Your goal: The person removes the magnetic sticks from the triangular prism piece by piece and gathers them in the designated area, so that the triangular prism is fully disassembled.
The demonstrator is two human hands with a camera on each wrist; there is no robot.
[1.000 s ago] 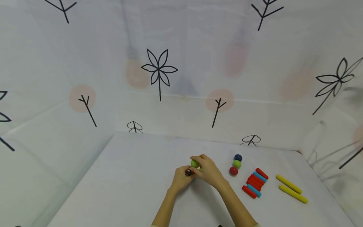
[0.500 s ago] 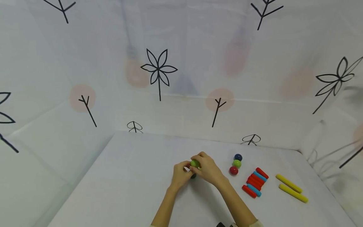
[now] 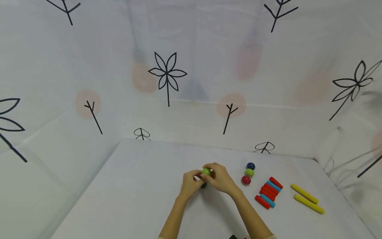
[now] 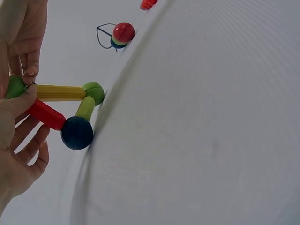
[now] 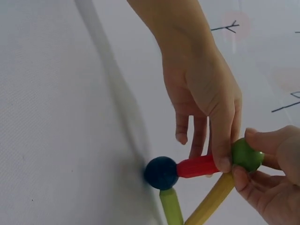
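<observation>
My right hand (image 3: 220, 179) pinches a green ball (image 5: 247, 155) at the top of a small ball-and-rod frame, with thumb and fingertips around it. Right beside that ball, my left hand (image 3: 190, 184) pinches the end of a red rod (image 5: 197, 166) between thumb and finger. The red rod runs down to a dark blue ball (image 4: 77, 133). From the held ball a yellow rod (image 4: 61, 93) reaches a second green ball (image 4: 93, 93). A short light-green rod (image 4: 86, 108) links the two lower balls, forming a triangle. In the head view, the hands hide most of the frame.
To the right, a blue ball (image 3: 250, 166), a green ball (image 3: 249, 173) and a red ball (image 3: 246, 180) stand in a row. Several red rods (image 3: 269, 191) and blue rods (image 3: 267, 200) lie beside two long yellow rods (image 3: 308, 203). A printed cloth wall (image 3: 191, 122) backs the white table (image 3: 134, 186).
The left hand has moved slightly up towards the green ball, uncovering the dark ball below. The right hand keeps its pinch on the green ball and has shifted slightly right.
</observation>
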